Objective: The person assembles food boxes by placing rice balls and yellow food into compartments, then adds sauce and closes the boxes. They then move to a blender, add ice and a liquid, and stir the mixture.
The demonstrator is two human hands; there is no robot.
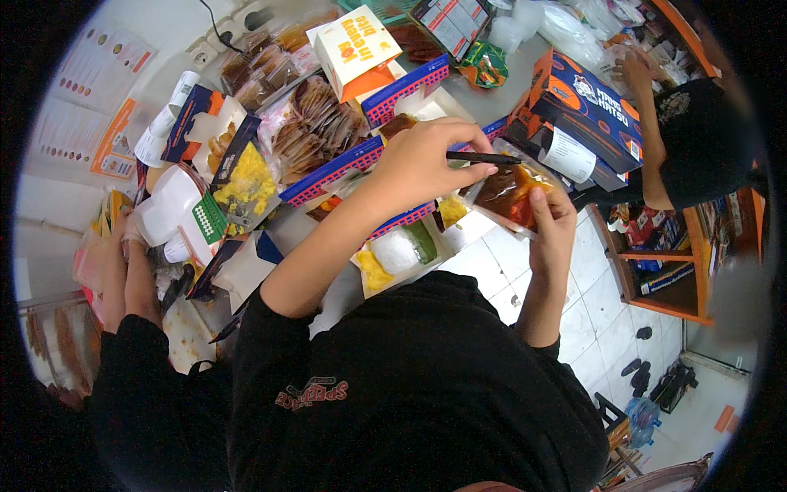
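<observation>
Between its fingers my left hand [424, 157] holds a black pen [482, 158], whose tip lies over a clear plastic sachet. My right hand [553, 221] grips that sachet of brown and reddish sauce [507, 194] by its lower edge, thumb on top. Under my left forearm are paper food boxes, one with white rice [396, 251], yellow food and a green item. Blue and pink printed cardboard trays [335, 169] stand around them. Beyond my forearm lie many flat brown sauce sachets [313, 132].
A co-worker's hands at the left are near stacked white containers [166, 206]. Another person reaches among plastic bags at the upper right. Printed dark blue boxes [587, 111] with a receipt stand right of the sachet. A tablet [452, 27] is at the top; wooden shelves [664, 255] stand right.
</observation>
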